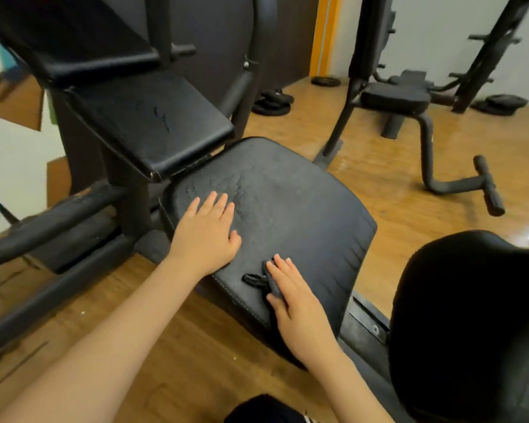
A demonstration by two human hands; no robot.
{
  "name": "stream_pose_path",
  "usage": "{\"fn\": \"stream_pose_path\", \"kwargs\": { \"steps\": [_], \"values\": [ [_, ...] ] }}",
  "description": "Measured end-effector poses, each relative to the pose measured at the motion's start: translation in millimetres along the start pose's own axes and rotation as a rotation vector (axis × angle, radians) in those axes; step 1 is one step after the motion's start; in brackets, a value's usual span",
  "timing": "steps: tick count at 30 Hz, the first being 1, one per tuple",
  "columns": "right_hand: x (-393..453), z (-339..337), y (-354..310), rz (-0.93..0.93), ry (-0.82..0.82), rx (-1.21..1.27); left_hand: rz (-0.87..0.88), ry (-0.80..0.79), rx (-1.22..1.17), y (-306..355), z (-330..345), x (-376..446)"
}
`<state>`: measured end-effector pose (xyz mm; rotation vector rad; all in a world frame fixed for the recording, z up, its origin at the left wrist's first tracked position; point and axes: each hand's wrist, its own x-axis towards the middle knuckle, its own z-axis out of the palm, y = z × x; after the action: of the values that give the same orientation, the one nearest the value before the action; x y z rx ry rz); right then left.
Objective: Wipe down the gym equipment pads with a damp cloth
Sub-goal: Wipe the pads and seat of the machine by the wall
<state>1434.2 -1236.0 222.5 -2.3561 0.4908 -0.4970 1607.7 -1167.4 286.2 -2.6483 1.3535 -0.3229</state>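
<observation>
Pressing right hand (297, 297) hiding dark cloth (261, 279), seat pad (303, 203)

Bare seat pad (303, 209) lies open rightward; the back pad (153, 129) overhangs its far-left edge.

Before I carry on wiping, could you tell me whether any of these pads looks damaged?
Yes: the seat pad is cracked and peeling ahead of the left hand, and the back pad above shows scuffs.
</observation>
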Motion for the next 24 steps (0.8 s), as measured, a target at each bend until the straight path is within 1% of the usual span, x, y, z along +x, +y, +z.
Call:
{"fn": "stream_pose_path", "kwargs": {
  "steps": [2, 3, 6, 7, 8, 11, 12, 14, 16, 18, 20, 22, 24],
  "values": [
    [3.3, -4.5, 8.5, -0.034, -0.025, 0.006, -0.047, 0.008, -0.048, 14.8, 1.3, -15.5],
    [6.3, -7.8, 17.2, -0.023, -0.018, 0.0, -0.055, 0.01, -0.064, 26.3, 3.1, -26.8],
    [13.2, -19.9, 37.1, 0.099, 0.067, -0.004, -0.068, 0.039, -0.083, 53.9, 8.5, -58.8],
    [10.1, -21.0, 36.1, 0.109, 0.068, -0.004, -0.084, 0.053, -0.093, 58.1, 10.2, -64.4],
    [2.3, -19.7, 31.7, 0.079, 0.044, -0.012, -0.097, 0.063, -0.102, 60.2, 11.1, -67.3],
    [-35.2, -7.6, 10.5, -0.118, -0.073, -0.027, -0.118, 0.103, -0.118, 60.0, 13.4, -65.4],
    [-43.2, -6.1, 8.4, -0.151, -0.1, -0.012, -0.122, 0.114, -0.128, 60.5, 14.4, -64.4],
    [-37.4, -9.1, 20.7, -0.162, -0.087, 0.043, -0.11, 0.161, -0.157, 60.4, 19.5, -62.5],
    [-8.3, -15.2, 44.0, -0.075, 0.001, 0.083, -0.098, 0.172, -0.162, 59.5, 20.8, -62.3],
    [30.3, -26.3, 68.6, 0.106, 0.1, 0.088, -0.098, 0.175, -0.169, 59.0, 22.6, -61.5],
    [59.3, -36.1, 84.3, 0.259, 0.149, 0.083, -0.096, 0.164, -0.177, 59.0, 24.0, -60.8],
    [63.4, -35.8, 84.4, 0.296, 0.178, 0.069, -0.096, 0.153, -0.193, 59.1, 24.4, -60.6],
    [41.4, -24.2, 71.9, 0.255, 0.174, 0.067, -0.095, 0.152, -0.207, 58.6, 25.7, -60.3]
  ]
}}
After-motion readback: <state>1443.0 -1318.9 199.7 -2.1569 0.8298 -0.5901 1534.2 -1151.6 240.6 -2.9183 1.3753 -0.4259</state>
